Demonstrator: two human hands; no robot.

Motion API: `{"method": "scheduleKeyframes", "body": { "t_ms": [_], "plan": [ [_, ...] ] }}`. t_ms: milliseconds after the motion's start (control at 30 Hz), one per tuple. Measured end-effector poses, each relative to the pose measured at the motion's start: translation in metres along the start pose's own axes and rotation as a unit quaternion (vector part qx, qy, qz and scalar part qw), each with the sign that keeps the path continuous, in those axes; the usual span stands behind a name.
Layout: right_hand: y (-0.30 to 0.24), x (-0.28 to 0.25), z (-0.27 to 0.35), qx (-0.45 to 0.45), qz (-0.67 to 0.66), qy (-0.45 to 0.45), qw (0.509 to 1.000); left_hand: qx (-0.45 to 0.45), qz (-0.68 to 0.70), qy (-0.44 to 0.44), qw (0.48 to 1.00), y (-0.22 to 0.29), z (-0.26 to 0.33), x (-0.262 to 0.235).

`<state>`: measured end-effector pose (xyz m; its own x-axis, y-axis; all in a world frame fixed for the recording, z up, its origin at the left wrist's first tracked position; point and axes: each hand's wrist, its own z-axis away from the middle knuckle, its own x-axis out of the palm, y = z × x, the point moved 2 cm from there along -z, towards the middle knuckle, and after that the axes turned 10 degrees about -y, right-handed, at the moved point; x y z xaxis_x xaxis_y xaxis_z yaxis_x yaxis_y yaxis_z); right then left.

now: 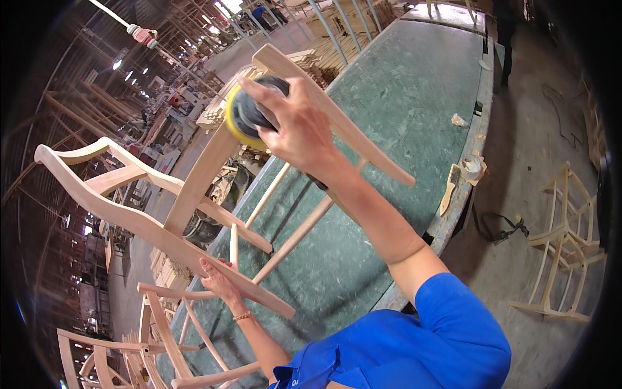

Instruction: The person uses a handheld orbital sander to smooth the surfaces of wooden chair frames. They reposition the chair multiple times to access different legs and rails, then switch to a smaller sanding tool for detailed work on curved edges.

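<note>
A bare wooden chair frame rests tilted on the green worktable. Gripped in my right hand is a round power sander with a dark body and a yellow pad. Its pad is at the upper end of the frame's wide flat rail, near the straight leg; whether pad and wood touch is hard to tell. Lower down, my left hand, with a beaded bracelet at the wrist, is closed around the long curved back post of the chair frame. Part of its fingers is hidden behind the wood.
Along the table's right edge lie a flat brush, a small pot and a crumpled scrap. More chair frames stand at the lower left and on the right floor. Stacked wood lies beyond the table.
</note>
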<state>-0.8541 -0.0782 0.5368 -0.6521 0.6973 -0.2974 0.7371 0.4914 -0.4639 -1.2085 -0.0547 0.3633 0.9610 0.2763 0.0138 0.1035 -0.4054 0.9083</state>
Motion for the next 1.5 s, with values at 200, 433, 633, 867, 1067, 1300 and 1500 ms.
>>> {"method": "scheduleKeyframes", "body": {
  "t_ms": [200,433,633,867,1067,1300,1500],
  "plan": [
    [-0.009,0.006,-0.016,0.041,-0.017,-0.012,0.999,-0.014,-0.005,-0.001,1.000,-0.001,0.002,0.002],
    [-0.023,0.017,0.012,-0.051,-0.046,-0.068,0.995,-0.003,0.014,-0.005,1.000,0.005,0.000,0.003],
    [-0.010,0.002,-0.018,0.000,0.012,-0.008,1.000,0.004,0.012,-0.004,1.000,0.008,0.002,0.009],
    [0.002,0.000,-0.007,0.001,0.029,-0.002,1.000,-0.007,0.022,-0.003,1.000,0.007,0.005,0.009],
    [0.007,-0.019,0.040,0.086,-0.019,-0.070,0.994,0.004,-0.002,-0.004,1.000,0.013,-0.003,0.008],
    [-0.008,-0.006,0.002,-0.050,0.027,0.003,0.998,0.012,0.019,-0.006,1.000,0.004,-0.006,-0.008],
    [-0.012,0.005,-0.039,-0.082,-0.039,0.017,0.996,-0.010,0.039,-0.014,0.999,0.001,-0.006,-0.004]
  ]
}}
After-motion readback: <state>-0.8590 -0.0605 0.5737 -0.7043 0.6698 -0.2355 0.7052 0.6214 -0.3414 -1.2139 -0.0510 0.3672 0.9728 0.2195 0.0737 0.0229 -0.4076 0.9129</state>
